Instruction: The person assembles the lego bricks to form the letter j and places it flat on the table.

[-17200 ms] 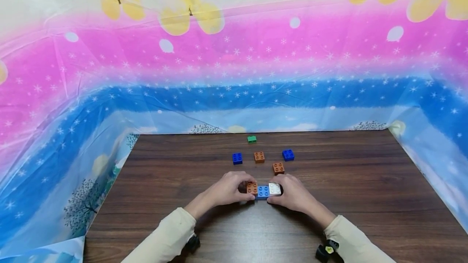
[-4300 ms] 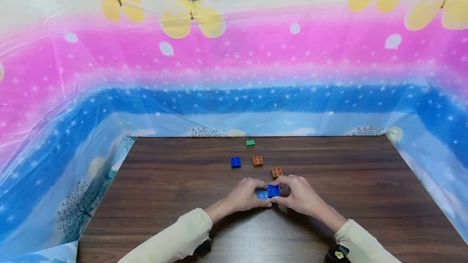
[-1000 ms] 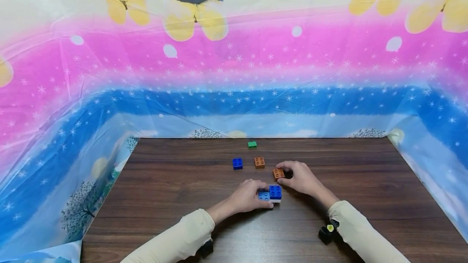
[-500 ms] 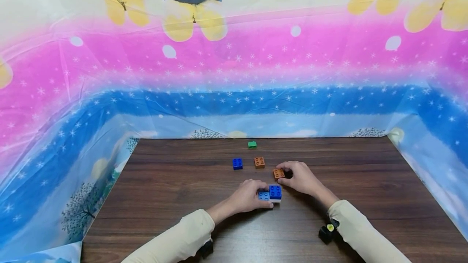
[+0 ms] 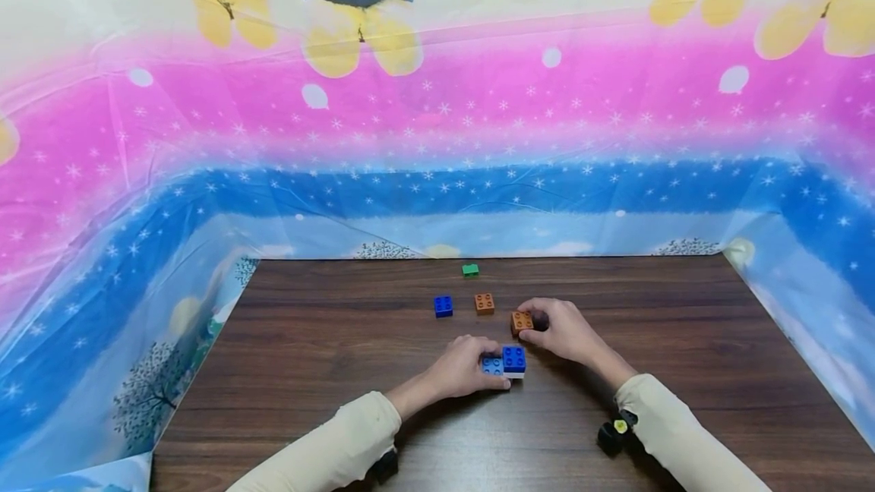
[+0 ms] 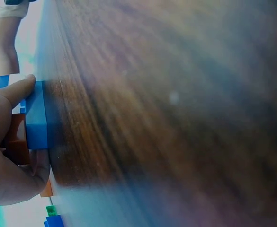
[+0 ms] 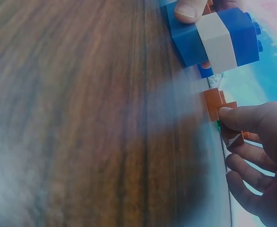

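In the head view my left hand (image 5: 462, 367) grips a small stack of toy building blocks near the middle of the table. Its base is a light blue block (image 5: 491, 366). On its right end sit a white block (image 7: 217, 42) and, on top, a dark blue block (image 5: 513, 358). An orange block (image 6: 18, 142) on the other end shows in the left wrist view; fingers hide it from the head camera. Farther back and right, my right hand (image 5: 563, 330) pinches another orange block (image 5: 522, 322) between thumb and fingers, close to the tabletop.
Behind the hands lie a loose dark blue block (image 5: 443, 306), a loose orange block (image 5: 484, 304) and a small green block (image 5: 470, 270). The dark wooden table (image 5: 328, 325) ends at a printed cloth (image 5: 478, 188) hanging behind and at the sides.
My right hand has left the dark blue block on top of the white one and moved to the orange block, which has since shifted very slightly up in view. My left hand stays.
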`<state>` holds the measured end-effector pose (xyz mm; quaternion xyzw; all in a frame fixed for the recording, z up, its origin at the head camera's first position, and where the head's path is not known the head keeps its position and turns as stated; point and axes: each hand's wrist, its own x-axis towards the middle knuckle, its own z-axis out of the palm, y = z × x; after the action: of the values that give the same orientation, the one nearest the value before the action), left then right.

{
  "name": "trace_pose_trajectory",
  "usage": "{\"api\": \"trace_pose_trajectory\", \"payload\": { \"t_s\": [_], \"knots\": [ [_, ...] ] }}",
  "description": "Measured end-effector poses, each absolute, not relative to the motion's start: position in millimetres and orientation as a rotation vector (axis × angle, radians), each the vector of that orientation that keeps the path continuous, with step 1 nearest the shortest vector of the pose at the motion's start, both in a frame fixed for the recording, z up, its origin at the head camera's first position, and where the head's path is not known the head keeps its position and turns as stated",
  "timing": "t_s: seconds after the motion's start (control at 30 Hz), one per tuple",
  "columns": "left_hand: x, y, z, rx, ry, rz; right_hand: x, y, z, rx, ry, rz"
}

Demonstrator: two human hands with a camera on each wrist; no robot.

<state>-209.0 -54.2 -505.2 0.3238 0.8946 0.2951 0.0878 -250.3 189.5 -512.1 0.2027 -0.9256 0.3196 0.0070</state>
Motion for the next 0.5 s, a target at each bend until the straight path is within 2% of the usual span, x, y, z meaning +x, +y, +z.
{"api": "trace_pose_trajectory", "payload": {
  "t_s": [0.5],
  "knots": [
    [-210, -53, -504, 0.977, 2.672, 0.871, -238, 187, -494, 0.651, -2.881, 1.006]
  ]
}}
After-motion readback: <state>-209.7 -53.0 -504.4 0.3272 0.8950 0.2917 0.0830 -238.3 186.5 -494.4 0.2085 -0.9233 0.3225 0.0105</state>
